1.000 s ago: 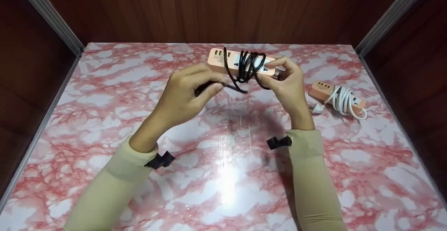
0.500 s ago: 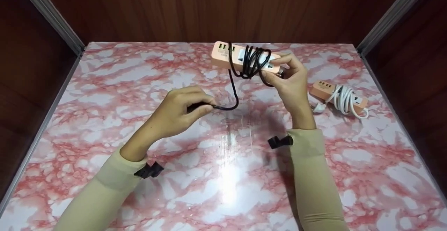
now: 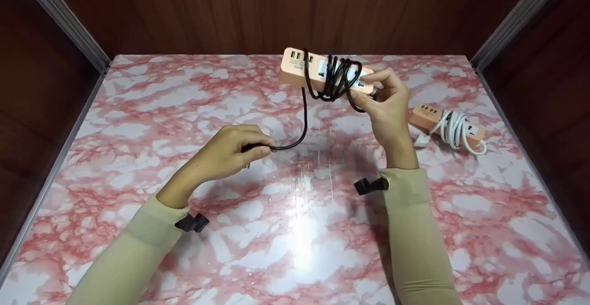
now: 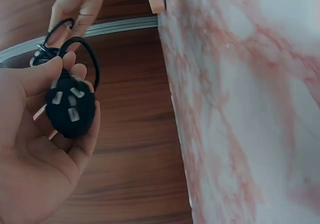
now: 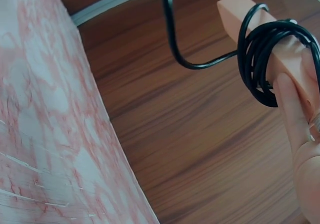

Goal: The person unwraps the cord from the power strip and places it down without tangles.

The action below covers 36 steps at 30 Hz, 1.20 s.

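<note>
My right hand (image 3: 391, 111) grips the right end of a peach power strip (image 3: 292, 72), raised over the table. Several loops of black cord (image 3: 340, 81) wrap the strip's middle, crossing its white sockets, and the USB ports show at its left end. From under the strip the cord hangs down and curves left to my left hand (image 3: 223, 150). In the left wrist view, that hand holds the black plug (image 4: 71, 115) at the cord's end between thumb and fingers, prongs partly visible. The right wrist view shows the right fingers (image 5: 289, 101) along the strip's side.
A second peach power strip (image 3: 425, 117) lies on the right of the table, wrapped in white cord (image 3: 454, 131), its white plug (image 3: 421, 140) beside it. Dark wood panels (image 3: 295, 14) rise behind and at both sides of the marbled red-and-white table (image 3: 138, 167).
My left hand has moved down and left, drawing the black cord away from the strip into a longer hanging curve. The right hand has raised the strip slightly.
</note>
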{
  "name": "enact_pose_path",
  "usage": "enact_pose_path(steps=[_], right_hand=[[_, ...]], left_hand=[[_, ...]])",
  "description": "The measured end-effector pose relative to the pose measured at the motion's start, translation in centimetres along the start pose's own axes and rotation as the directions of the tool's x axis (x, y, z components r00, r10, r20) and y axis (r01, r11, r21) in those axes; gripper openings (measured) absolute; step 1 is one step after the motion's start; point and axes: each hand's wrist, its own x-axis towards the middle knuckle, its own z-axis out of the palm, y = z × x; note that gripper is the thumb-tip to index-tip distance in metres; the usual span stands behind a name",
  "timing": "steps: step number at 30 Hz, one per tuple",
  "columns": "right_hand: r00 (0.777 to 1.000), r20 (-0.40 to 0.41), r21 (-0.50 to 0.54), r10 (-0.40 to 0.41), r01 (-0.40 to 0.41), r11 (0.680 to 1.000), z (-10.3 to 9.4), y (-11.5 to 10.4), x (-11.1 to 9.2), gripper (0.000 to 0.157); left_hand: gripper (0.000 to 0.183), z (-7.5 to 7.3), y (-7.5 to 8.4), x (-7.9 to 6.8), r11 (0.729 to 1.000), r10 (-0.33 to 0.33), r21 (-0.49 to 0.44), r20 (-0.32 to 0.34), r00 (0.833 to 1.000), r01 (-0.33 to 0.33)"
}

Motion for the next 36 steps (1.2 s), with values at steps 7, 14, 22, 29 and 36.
enact_pose_path(steps=[7, 14, 22, 29, 36], right_hand=[[0.999, 0.029, 0.021, -0.030, 0.029, 0.999, 0.0, 0.0, 0.0, 0.028], [0.997, 0.055, 0.055, -0.051, 0.048, 0.997, 0.0, -0.1, -0.1, 0.028], [0.995, 0.076, 0.096, -0.059, 0.052, 0.994, 0.0, -0.2, -0.1, 0.029], [0.992, 0.111, 0.127, -0.054, 0.040, 0.991, 0.1, -0.2, -0.2, 0.030], [0.991, 0.124, 0.130, -0.043, 0.027, 0.991, -0.2, -0.2, -0.3, 0.032]], left_hand=[[0.019, 0.1, -1.5, 0.5, 0.996, -0.088, 0.000, 0.039, 0.995, 0.088], [0.020, 0.0, -2.5, 1.3, 0.993, -0.116, 0.036, 0.032, 0.993, 0.115], [0.017, 0.1, -3.5, 2.1, 0.991, -0.116, 0.060, -0.015, 0.993, 0.117], [0.016, 0.2, -4.2, 2.6, 0.988, -0.093, 0.115, -0.062, 0.994, 0.100], [0.015, -0.2, -4.4, 3.2, 0.986, -0.108, 0.121, -0.090, 0.990, 0.118]])
